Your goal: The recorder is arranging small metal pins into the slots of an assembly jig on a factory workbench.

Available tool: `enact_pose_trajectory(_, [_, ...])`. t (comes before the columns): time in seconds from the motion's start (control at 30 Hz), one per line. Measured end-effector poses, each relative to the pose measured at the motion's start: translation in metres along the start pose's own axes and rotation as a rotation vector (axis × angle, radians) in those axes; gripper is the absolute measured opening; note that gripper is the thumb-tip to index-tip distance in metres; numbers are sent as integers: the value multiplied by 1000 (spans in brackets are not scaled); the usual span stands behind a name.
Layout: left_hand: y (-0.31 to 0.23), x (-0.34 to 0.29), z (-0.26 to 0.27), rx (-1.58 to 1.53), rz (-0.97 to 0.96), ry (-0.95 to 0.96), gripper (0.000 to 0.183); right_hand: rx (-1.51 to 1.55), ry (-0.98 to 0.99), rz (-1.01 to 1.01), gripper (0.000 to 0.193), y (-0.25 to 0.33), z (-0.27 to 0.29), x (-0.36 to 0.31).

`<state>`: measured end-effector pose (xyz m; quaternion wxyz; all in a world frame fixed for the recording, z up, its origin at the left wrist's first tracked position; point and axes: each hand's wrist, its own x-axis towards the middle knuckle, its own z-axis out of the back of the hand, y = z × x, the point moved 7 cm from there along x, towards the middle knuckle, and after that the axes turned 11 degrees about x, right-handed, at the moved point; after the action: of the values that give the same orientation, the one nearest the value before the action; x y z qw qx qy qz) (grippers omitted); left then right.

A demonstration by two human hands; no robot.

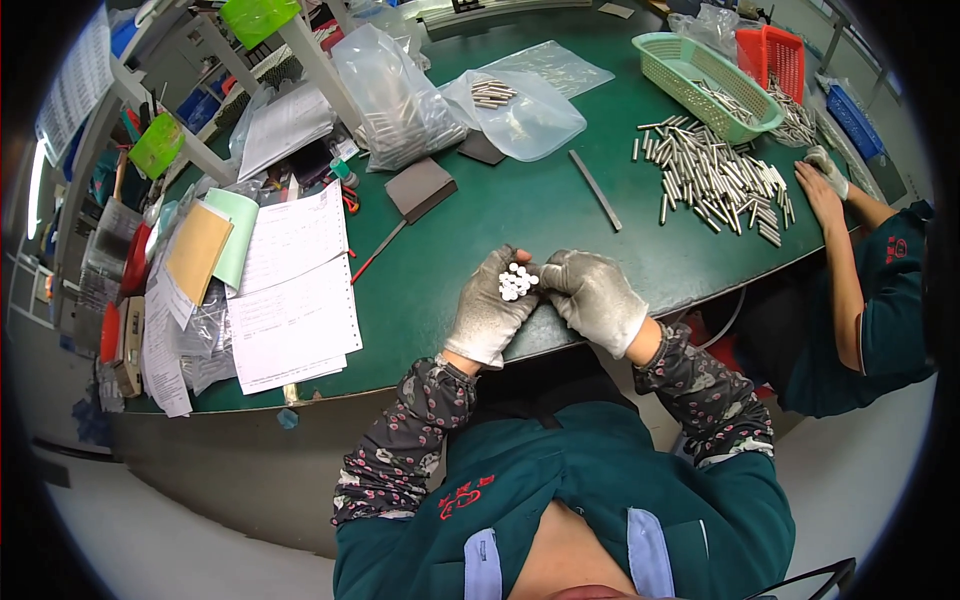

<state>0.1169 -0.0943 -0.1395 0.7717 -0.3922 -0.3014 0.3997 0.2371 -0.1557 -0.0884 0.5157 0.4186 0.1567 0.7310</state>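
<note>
My left hand [482,318], in a grey-white work glove with bare fingertips, is closed around a bundle of short metal pins [516,282]. Their round ends face up and shine brightly. My right hand [600,300], gloved too, has its fingers curled together against the right side of that bundle. Whether a pin sits between those fingertips is hidden. Both hands are just above the near edge of the green table [460,215]. Farther off to the right lies a loose pile of similar metal pins [715,170].
A green basket [655,60] and a red basket [770,45] hold more pins. Plastic bags [385,90], a dark block [420,190], a metal bar [595,190] and papers [290,300] lie about. A co-worker's hand [822,195] rests at the right edge.
</note>
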Motion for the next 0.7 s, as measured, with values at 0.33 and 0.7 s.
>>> enact_pose_trajectory(0.33, [-25, -2, 8, 116, -57, -37, 64, 164, -142, 42, 62, 18, 15, 28])
enact_pose_trajectory(0.7, [-9, -6, 15, 752, -87, 140, 69, -66, 197, 89, 73, 22, -43, 39])
